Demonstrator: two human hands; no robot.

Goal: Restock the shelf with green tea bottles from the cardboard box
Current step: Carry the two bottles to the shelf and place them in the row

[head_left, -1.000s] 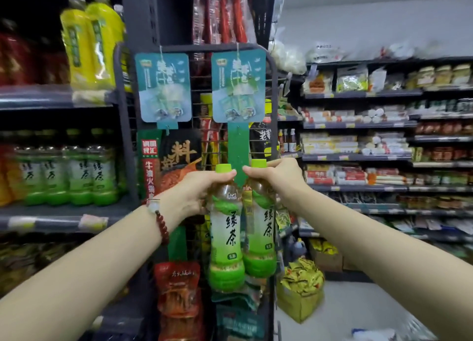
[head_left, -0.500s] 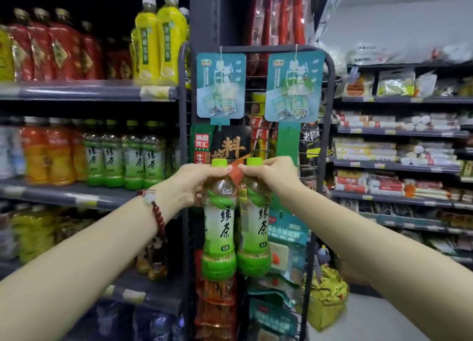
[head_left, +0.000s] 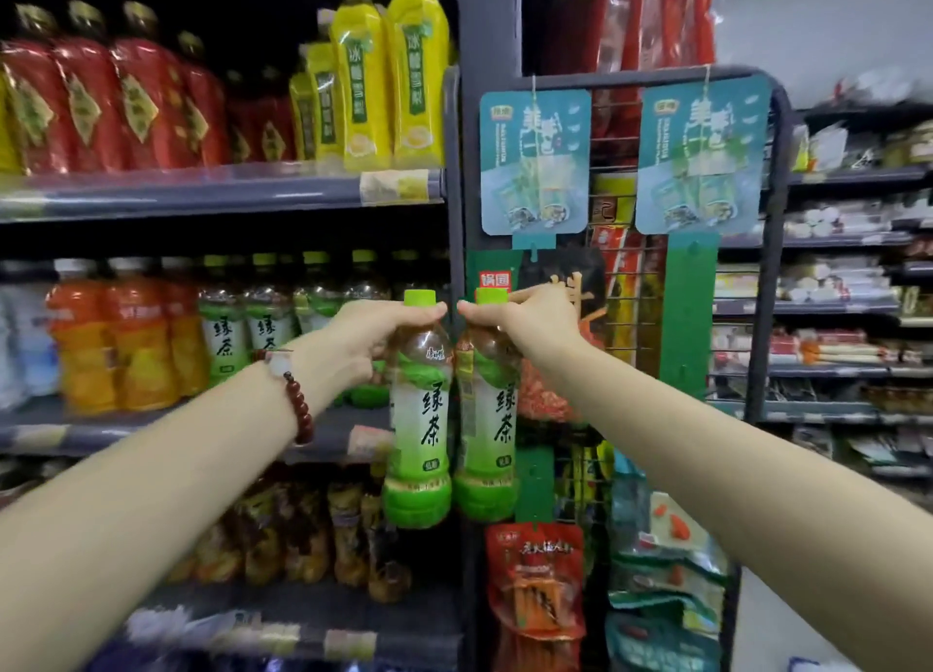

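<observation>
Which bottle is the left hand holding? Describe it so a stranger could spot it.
Start at the dark upright post between the drinks shelves and the wire rack. Just in front of it hang two green tea bottles, side by side. The left hand grips the left bottle by its neck, on the beaded bracelet side.

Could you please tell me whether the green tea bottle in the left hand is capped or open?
Capped: the clear plastic green tea bottle hanging upright from the left hand shows its lime-green screw cap seated on the neck.
</observation>
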